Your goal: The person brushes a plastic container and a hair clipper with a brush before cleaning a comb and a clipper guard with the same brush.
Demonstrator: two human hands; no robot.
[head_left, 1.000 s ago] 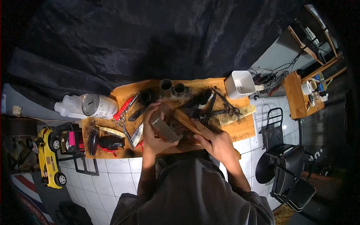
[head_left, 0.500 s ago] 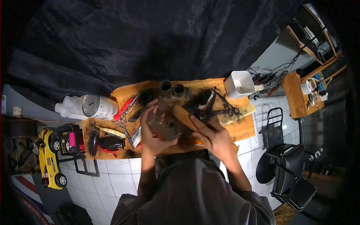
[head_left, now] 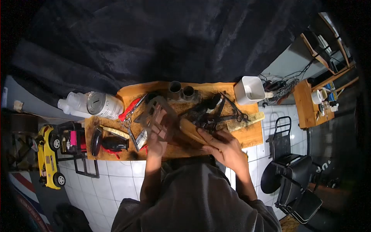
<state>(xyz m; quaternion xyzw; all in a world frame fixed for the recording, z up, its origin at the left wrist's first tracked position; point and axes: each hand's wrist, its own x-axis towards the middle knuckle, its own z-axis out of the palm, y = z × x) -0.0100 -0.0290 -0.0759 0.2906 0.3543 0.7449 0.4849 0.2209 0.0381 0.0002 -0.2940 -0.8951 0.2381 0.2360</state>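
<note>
My left hand [head_left: 155,144] grips a see-through greyish plastic holder [head_left: 157,103] with cut-out slots, tilted up over the table; part of the fingers shows through it. My right hand [head_left: 227,150] is closed around a wooden-backed brush [head_left: 190,130], held just right of the holder. The brush's bristles cannot be made out. Beyond the brush is a dark heap of black tools [head_left: 208,110]. Left of my left hand are metal scissors [head_left: 127,123] and a red-handled tool [head_left: 130,109].
The wooden table [head_left: 249,136] is strewn with dark hair. On it stand a grey holder with two round cups [head_left: 175,88], a white bin [head_left: 250,91], a tin can [head_left: 110,106], black clippers [head_left: 96,141], and a yellowish comb [head_left: 247,121]. A black chair [head_left: 295,174] stands right.
The plastic holder has been tipped upright and moved slightly up and left by my left hand. My right hand, with the brush, has shifted a little down and to the right.
</note>
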